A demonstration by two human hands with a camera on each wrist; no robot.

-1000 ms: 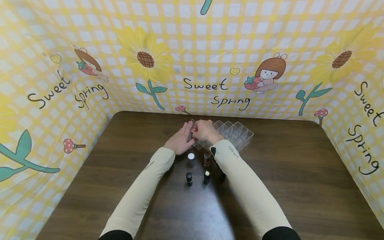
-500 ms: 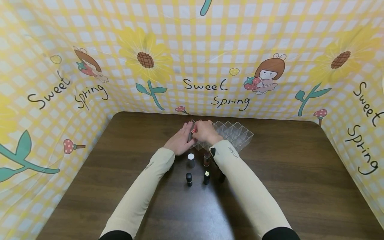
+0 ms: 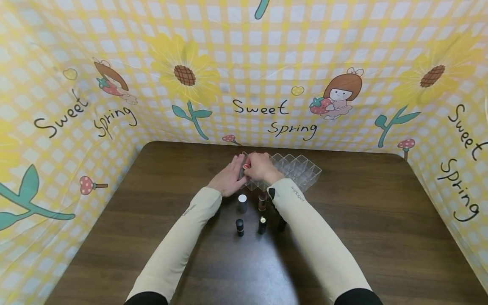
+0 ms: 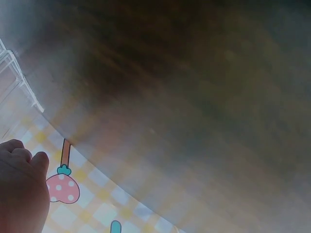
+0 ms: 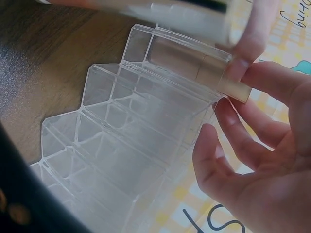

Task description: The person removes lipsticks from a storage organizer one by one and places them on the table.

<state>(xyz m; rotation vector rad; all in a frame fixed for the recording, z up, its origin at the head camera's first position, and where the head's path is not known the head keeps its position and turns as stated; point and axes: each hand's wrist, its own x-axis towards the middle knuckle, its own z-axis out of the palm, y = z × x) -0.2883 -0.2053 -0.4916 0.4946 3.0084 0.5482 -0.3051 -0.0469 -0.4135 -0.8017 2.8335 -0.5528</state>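
Observation:
My right hand (image 3: 261, 166) pinches a lipstick tube (image 5: 214, 68) by its end, at the left end of a clear stepped organizer (image 3: 299, 169). In the right wrist view, the gold-brown tube lies inside one clear compartment with its end sticking out between the fingers. A small red end of the lipstick (image 3: 247, 166) shows in the head view. My left hand (image 3: 228, 177) rests with fairly straight fingers along the organizer's left side. Only a strip of the organizer (image 4: 22, 80) appears in the left wrist view.
In front of the organizer, several small tubes stand upright on the dark wooden table (image 3: 381, 220): a white-topped tube (image 3: 242, 204), a brownish tube (image 3: 262, 202), a black tube (image 3: 239, 227) and a light-topped black tube (image 3: 262, 225). Another dark tube (image 3: 282, 224) is partly behind my right sleeve.

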